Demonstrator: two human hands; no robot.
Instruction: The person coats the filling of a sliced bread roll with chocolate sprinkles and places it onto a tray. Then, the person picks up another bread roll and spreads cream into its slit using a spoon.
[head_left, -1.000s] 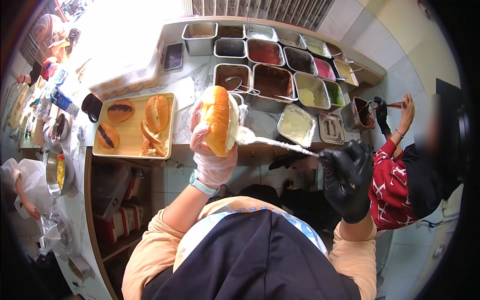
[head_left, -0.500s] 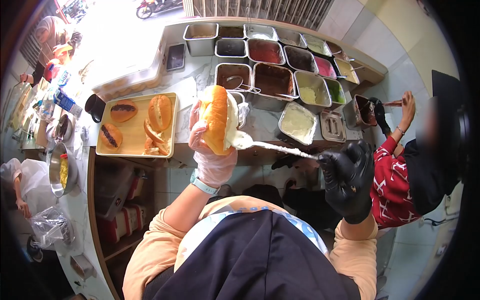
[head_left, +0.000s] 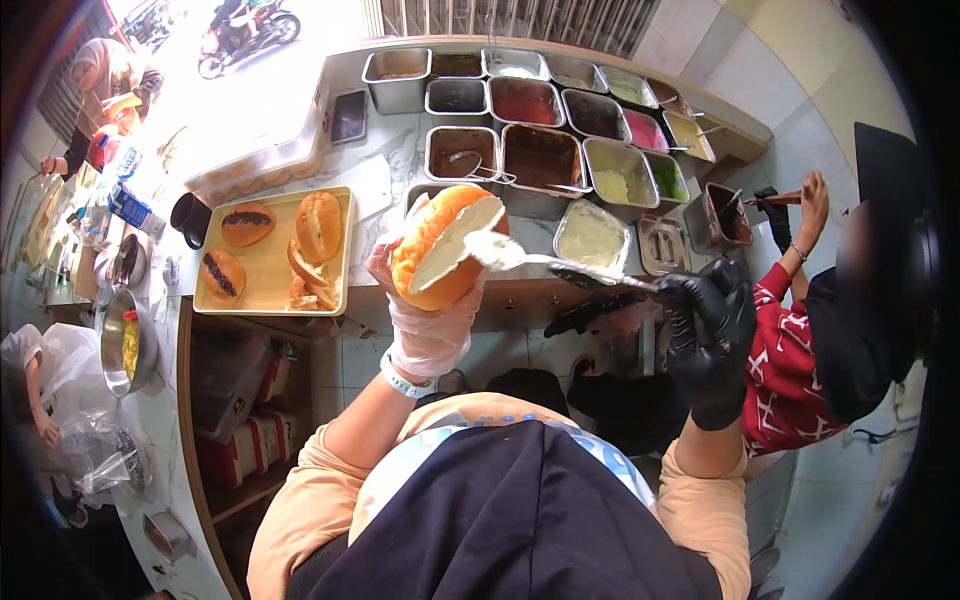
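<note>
In a clear plastic glove, my left hand [head_left: 432, 325] is wrapped round a split bread roll [head_left: 412, 262], its cut side turned to the right and coated with white cream [head_left: 452, 247]. My right hand [head_left: 708, 335], in a black glove, grips the handle end of a spoon [head_left: 575, 264]. The cream-covered spoon head touches the coated face of the roll. Just beyond the spoon stands a metal tub of pale cream [head_left: 592, 238]. A yellow tray [head_left: 270, 285] to the left carries several filled or cut rolls.
Several metal tubs of fillings, among them a chocolate-brown one [head_left: 545, 165], line the counter's back. A phone [head_left: 349, 116] and a dark mug [head_left: 188, 216] lie farther left. At right, a co-worker in a red sleeve [head_left: 785, 375] works at another tub [head_left: 722, 215].
The roll has tilted so its coated cut face now shows more toward me. The spoon head has risen onto that face. Outside, a motorbike has moved left.
</note>
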